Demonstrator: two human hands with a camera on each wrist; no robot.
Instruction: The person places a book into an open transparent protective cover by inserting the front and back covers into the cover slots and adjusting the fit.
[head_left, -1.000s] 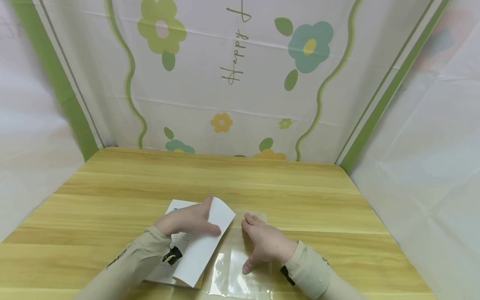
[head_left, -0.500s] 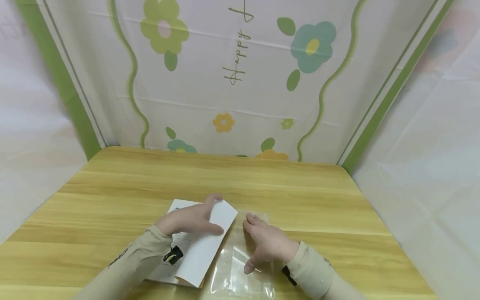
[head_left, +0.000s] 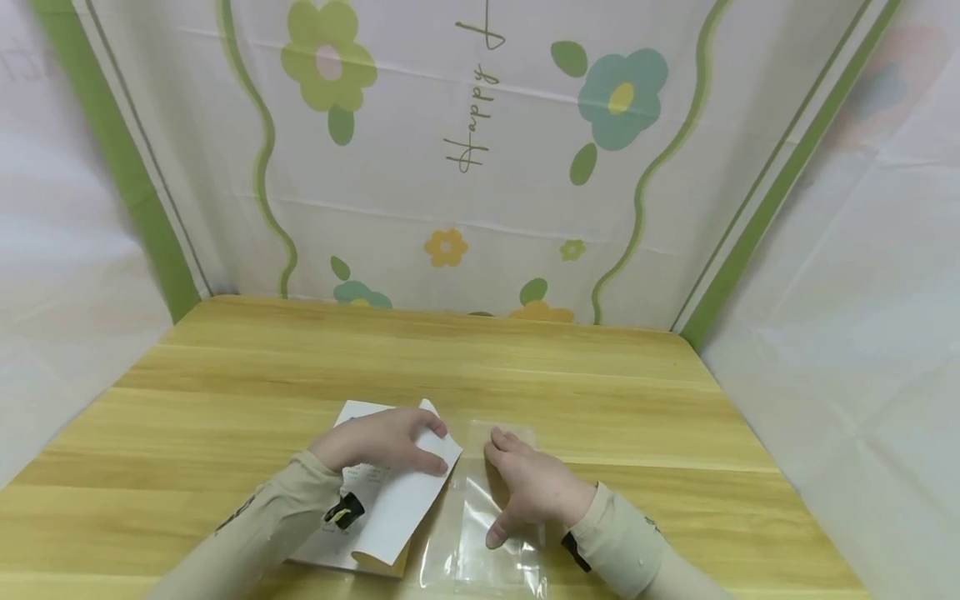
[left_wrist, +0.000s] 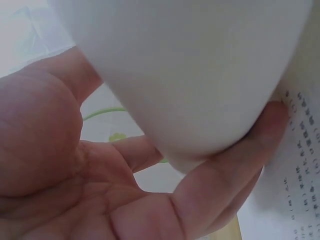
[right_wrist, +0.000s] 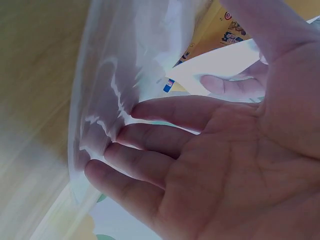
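Observation:
A thin book (head_left: 367,482) with printed pages lies near the front of the table. Its cover (head_left: 401,512) is bent up in a curl, white inside; orange shows on the outside of the cover (right_wrist: 215,42) in the right wrist view. My left hand (head_left: 386,439) grips this curled cover between thumb and fingers. In the left wrist view the white curl lies within the fingers, beside a printed page (left_wrist: 300,170). Right of the book lies a clear plastic sleeve (head_left: 487,562). My right hand (head_left: 540,485) rests its nearly straight fingertips on that plastic.
The wood-grain table (head_left: 622,392) stretches away behind both hands. A white cloth (head_left: 517,192) with printed flowers hangs at its far edge, and pale cloths hang on both sides.
My left fingers have curled further over the cover, and its upper corner has bent down and slightly left. The right hand stays in place on the plastic.

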